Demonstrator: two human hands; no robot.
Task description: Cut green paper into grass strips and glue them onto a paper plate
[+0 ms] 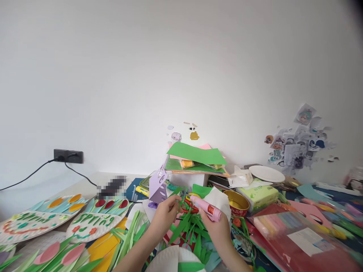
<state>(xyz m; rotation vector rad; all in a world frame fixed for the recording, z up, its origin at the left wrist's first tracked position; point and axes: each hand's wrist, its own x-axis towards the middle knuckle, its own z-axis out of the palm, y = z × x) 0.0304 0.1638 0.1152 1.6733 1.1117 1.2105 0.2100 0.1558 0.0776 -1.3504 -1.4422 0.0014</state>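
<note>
My right hand (217, 228) is wrapped round a pink tube-shaped tool (206, 207) with an orange-red label; its front end points left, toward my other hand. Fingers curled in a pinch, my left hand (167, 209) is raised over the clutter, and anything between the fingertips is too small to make out. Between and below the hands lies a heap of green paper leaves (184, 228), with red-handled scissors (189, 206) partly hidden in it. Nearest to me is a white paper plate (163, 260) with a green paper strip (191, 266) on it.
Decorated "Spring" plates (96, 223) stand at left beside paper tulips (73, 254). A cut purple sheet (157, 185) rises behind my left hand. Green paper (195, 153) tops a stack by the wall. At right are a gold tin (236, 200), tissue pack (259, 196) and red packet (320, 245).
</note>
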